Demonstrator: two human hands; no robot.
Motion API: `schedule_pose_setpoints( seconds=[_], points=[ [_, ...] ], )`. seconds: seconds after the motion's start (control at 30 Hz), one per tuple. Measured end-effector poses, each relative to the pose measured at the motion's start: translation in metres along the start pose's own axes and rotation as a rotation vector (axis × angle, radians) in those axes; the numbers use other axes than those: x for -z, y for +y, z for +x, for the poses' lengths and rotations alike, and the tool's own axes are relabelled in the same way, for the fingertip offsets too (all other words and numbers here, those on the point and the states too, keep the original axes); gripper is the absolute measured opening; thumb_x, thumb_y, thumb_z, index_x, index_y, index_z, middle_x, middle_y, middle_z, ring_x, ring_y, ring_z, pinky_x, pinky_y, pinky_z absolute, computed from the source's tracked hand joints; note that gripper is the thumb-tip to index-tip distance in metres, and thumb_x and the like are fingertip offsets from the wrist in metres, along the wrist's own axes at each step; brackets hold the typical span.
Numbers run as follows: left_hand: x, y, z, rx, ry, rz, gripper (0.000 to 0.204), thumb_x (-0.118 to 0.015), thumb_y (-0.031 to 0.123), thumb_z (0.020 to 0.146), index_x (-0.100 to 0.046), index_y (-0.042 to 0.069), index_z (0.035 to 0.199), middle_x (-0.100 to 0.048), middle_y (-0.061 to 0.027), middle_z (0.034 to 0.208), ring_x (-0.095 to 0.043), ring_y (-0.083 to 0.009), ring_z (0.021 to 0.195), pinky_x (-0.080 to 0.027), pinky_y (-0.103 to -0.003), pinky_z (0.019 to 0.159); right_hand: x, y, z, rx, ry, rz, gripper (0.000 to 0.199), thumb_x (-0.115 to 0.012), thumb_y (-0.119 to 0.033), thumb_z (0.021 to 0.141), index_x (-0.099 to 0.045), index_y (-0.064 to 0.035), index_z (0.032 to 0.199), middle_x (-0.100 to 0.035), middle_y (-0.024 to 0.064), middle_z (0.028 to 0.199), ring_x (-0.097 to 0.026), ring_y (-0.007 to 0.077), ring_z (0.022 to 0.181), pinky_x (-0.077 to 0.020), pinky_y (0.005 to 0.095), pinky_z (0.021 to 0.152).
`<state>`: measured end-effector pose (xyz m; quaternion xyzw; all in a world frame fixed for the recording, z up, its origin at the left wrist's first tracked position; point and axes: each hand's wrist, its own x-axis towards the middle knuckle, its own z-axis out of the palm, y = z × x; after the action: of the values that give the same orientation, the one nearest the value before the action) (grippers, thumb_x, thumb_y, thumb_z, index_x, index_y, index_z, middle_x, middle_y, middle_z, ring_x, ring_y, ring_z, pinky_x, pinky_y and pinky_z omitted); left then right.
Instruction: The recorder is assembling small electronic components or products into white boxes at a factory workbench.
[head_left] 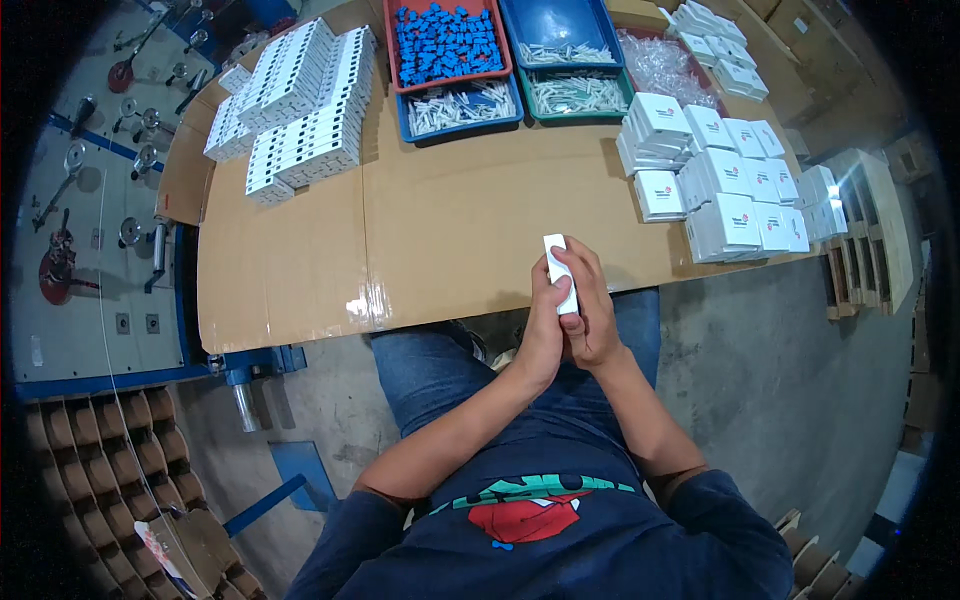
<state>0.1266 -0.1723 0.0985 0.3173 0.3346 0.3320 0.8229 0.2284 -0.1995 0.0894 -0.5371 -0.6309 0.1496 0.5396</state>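
Between my two palms, just over the table's front edge, a slim white box-shaped piece [562,270] is held on edge. My left hand [543,315] presses it from the left, thumb lying along its face. From the other side my right hand [594,315] wraps round it, fingers curled over the far end and thumb low on the piece. Most of its broad sides are hidden by the palms. The cardboard-covered table [460,220] lies beyond my hands.
Stacked white units [310,145] stand at the far left. A red tray [448,45] holds blue parts; blue trays [410,130] and a green tray [580,118] hold white pieces. Clear plastic parts [660,65] fill another tray. White square boxes [725,220] pile up on the right, near wooden pallets [880,230].
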Motion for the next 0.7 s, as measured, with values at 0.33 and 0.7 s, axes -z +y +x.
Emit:
schedule_pose_setpoints(
  seconds=[0.33,0.7],
  points=[
    [0.002,-0.008,0.0,-0.036,0.036,-0.012,0.057,-0.045,0.045,0.101,-0.036,0.015,0.148,-0.055,-0.0065,0.123,-0.058,-0.0186,0.114,-0.048,-0.034,0.097,-0.001,0.003,0.0,0.019,0.004,0.042,0.076,-0.039,-0.061,0.104,-0.051,0.0038,0.143,-0.047,0.0312,0.143,-0.051,0.0455,0.129,-0.0424,0.0478,0.108],
    [0.011,0.004,0.004,-0.089,-0.039,0.012,0.066,-0.049,0.044,0.098,-0.03,0.016,0.154,-0.05,-0.0093,0.13,-0.055,-0.0207,0.119,-0.048,-0.038,0.097,0.001,-0.01,0.007,-0.083,0.021,0.228,0.091,-0.042,-0.072,0.098,-0.038,0.0009,0.153,-0.044,0.0276,0.151,-0.048,0.0402,0.135,-0.04,0.0478,0.111]
  ],
)
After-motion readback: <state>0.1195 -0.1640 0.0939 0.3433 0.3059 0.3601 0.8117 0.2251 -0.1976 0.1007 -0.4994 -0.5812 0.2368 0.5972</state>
